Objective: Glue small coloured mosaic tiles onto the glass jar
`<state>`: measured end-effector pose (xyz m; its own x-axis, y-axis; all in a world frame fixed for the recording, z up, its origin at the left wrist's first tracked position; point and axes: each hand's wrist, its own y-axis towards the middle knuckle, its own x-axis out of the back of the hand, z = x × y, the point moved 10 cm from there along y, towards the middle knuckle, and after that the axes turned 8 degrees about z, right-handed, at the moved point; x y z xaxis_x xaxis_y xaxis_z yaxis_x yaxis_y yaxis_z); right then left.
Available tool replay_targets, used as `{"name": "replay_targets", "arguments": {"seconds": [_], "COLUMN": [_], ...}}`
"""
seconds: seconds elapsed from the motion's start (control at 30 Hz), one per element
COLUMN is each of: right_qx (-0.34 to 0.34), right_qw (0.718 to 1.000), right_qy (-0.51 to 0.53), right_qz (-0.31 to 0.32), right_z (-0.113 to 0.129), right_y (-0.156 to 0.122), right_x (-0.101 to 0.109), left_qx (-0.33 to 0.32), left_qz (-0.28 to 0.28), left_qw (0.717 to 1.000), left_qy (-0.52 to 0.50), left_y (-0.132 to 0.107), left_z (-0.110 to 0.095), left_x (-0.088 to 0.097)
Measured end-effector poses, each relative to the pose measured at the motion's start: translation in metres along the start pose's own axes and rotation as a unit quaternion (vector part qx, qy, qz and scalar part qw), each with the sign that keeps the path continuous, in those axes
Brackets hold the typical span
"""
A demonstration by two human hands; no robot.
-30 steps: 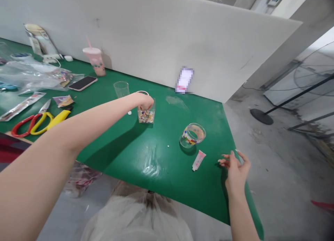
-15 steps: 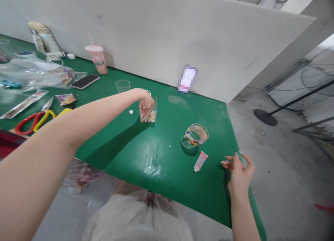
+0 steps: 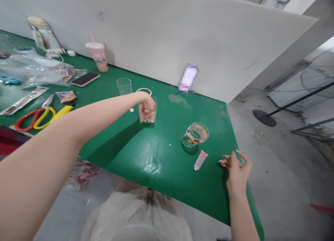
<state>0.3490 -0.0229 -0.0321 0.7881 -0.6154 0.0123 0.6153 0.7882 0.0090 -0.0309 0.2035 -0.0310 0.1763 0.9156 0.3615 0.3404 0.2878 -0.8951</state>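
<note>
My left hand reaches down into a clear square box with small multicoloured pieces at its bottom. Its fingers are bent together among the pieces, and whatever they pinch is hidden. At the table's right edge my right hand is raised with fingers apart, holding nothing. To its left lies a small pink-and-white tube. Behind the tube stands a clear round container with a band of coloured tiles around its side. One tiny white piece lies on the green table.
Behind the box are a clear glass and a white ring; a white cap lies left. Scissors, a phone, a pink cup and plastic bags occupy the left. A lit phone leans on the partition.
My left hand has sunk slightly deeper into the box, its fingers shifting among the pieces. My right hand has drifted a little leftward, still apart from the tube.
</note>
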Motion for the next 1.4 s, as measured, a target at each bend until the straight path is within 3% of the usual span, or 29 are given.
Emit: {"name": "replay_targets", "arguments": {"seconds": [0.27, 0.5, 0.83, 1.07, 1.27, 1.4], "right_qx": [0.002, 0.001, 0.003, -0.004, -0.004, -0.007], "right_qw": [1.000, 1.000, 1.000, 1.000, 1.000, 1.000], "right_qy": [-0.008, -0.005, -0.013, -0.005, 0.001, 0.006], "right_qz": [0.009, 0.011, 0.003, 0.002, 0.005, 0.011], "right_z": [0.001, 0.001, 0.000, -0.003, -0.002, -0.001], "right_y": [-0.001, -0.002, -0.001, 0.001, 0.000, -0.001], "right_x": [-0.001, -0.001, 0.002, 0.003, 0.002, -0.001], "left_qx": [-0.008, 0.033, -0.027, 0.034, 0.031, 0.014], "left_qz": [0.016, 0.042, 0.033, 0.033, 0.036, 0.070], "left_qw": [1.000, 0.998, 0.999, 0.998, 0.998, 0.997], "left_qy": [0.006, 0.032, 0.012, -0.043, -0.036, -0.029], "left_y": [-0.013, -0.024, -0.023, -0.015, -0.007, -0.012], "left_z": [-0.009, -0.014, -0.017, -0.006, -0.006, -0.008], "left_x": [-0.005, -0.004, -0.009, -0.008, -0.009, -0.015]}}
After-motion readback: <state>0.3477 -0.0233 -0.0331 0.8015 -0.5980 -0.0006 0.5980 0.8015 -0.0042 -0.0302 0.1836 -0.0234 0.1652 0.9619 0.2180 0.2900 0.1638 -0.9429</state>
